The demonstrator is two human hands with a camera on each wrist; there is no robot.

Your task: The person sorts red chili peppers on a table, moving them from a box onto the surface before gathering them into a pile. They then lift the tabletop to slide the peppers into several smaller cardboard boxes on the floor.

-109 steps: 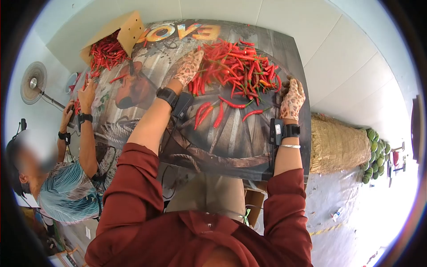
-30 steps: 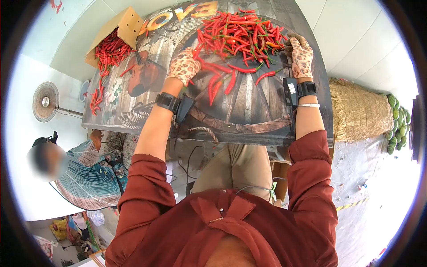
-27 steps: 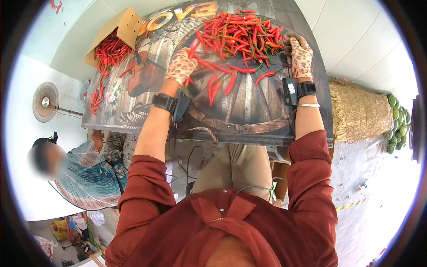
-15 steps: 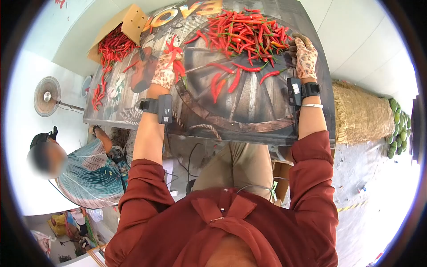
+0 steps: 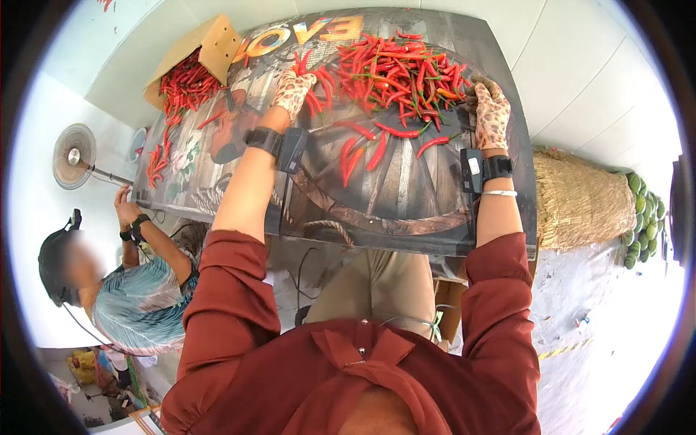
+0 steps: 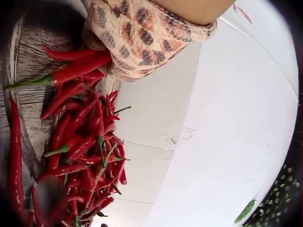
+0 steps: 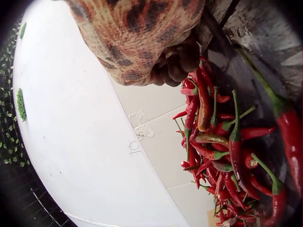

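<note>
White tiled wall [image 5: 580, 65]; fan [image 5: 74, 156] (standing) at left.

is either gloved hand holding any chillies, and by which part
The left hand grips a bunch of red chillies around their middles; the right hand only rests beside the pile.

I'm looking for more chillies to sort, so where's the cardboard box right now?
In the head view the cardboard box lies tipped at the table's far left corner, spilling chillies, left of the left hand.
</note>
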